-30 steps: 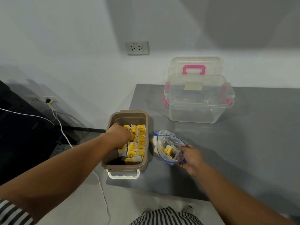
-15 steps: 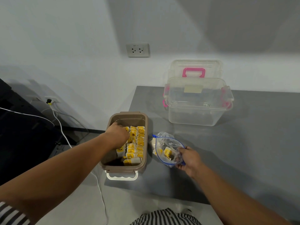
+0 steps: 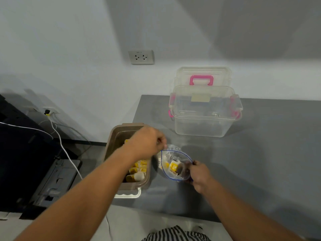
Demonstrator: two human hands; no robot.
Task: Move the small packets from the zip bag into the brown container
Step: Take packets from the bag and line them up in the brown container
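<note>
Obs., head view.

- Brown container (image 3: 119,136) is sitting at the left edge of the grey desk (image 3: 260,153), lower centre of frame, lid off. Stored packets (image 3: 139,168), yellow and white, are standing in rows along its right side; white latch (image 3: 128,194) is showing at its near end.
- Zip bag (image 3: 175,153) is lying just right of the container, its blue-edged mouth gaping open toward the camera. Small packets (image 3: 173,166) are lying inside it, a yellow one on top.
- Left hand (image 3: 145,142) is hovering over the container's right rim, knuckles up, fingers (image 3: 160,141) curled and reaching to the upper left edge of the bag mouth. Motion blur here, so I cannot tell whether they are gripping anything.
- Right hand (image 3: 199,174) is pinching the bag's rim on its right side, fingers (image 3: 192,164) curled round the plastic and holding the mouth open.
- Clear box (image 3: 205,122) with pink clips is standing farther back on the desk, well apart from the bag; its lid (image 3: 201,73) with a pink handle is leaning upright behind it against the wall.
- Wall socket (image 3: 141,57) is showing upper centre; white cable (image 3: 64,148) is trailing down at left.
</note>
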